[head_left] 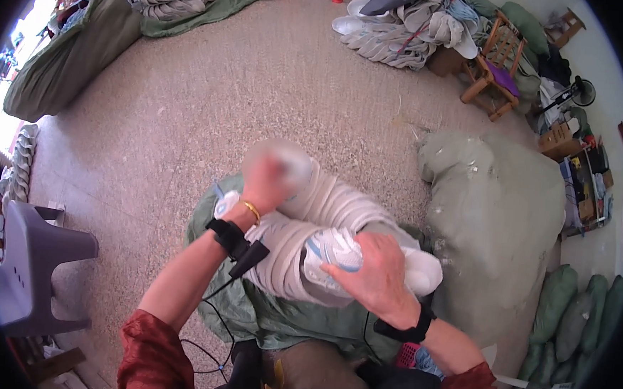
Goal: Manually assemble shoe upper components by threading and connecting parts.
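The floor is speckled and pinkish brown, and the room has a pale wall far to the right of the green cloth. The shoe pieces are on top of this cloth, in the middle. They make two long rows, a back row and a front row, each with pieces tucked into each other.

One white and blue shoe piece is above the cloth, on the front row. The right hand is grasping it, with the thumb on the near side. The left hand is at the far left end of the rows. A blur hides its fingers, so I cannot tell if it grips anything.

There is one purple-grey plastic chair left of the cloth and one wooden chair far off past its right side. One big grey-green sack sits just right of the cloth. One dark green sack is far off to the left.

The cloth's left edge bends round, with open floor between it and the plastic chair. Past the cloth's far side there is wide open floor too. On the right, the big sack leaves little room.
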Demonstrator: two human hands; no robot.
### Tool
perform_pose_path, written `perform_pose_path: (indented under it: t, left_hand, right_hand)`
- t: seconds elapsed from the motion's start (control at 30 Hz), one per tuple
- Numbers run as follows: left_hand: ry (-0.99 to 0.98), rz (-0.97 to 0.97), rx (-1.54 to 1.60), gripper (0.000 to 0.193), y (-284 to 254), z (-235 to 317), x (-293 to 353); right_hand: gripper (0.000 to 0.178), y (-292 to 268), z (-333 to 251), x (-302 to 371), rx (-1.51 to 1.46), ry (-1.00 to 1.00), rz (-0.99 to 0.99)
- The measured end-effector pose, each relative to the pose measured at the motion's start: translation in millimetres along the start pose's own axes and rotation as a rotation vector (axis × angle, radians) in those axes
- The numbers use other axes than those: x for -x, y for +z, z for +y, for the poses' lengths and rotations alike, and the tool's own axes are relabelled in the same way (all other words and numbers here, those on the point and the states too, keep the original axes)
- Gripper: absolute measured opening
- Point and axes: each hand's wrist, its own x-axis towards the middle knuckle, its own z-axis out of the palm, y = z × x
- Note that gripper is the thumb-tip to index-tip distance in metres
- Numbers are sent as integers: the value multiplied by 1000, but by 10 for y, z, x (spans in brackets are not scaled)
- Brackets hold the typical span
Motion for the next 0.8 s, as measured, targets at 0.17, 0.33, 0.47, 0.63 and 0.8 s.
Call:
perform_pose_path:
  t: [0.17, 0.33, 0.47, 0.63, 0.8]
  left_hand:
    - [-2, -22, 64, 28, 32, 152, 207]
    - [114, -72, 96, 30, 78, 463, 52]
    - [221, -66, 56, 27, 115, 464, 116]
    - [476, -75, -155, 28, 280, -154, 407]
    - [210, -216, -176, 41, 249, -435, 1184]
  right_hand:
    - [51, -27, -40, 296, -45, 110, -55]
    - [48, 58, -75, 535, -196, 286, -4]
    - [41, 344, -273, 765, -474, 440, -128]
    - [45, 1304, -166, 1188, -891, 325, -390]
    - [40, 1698, 369, 1280, -675, 181, -427]
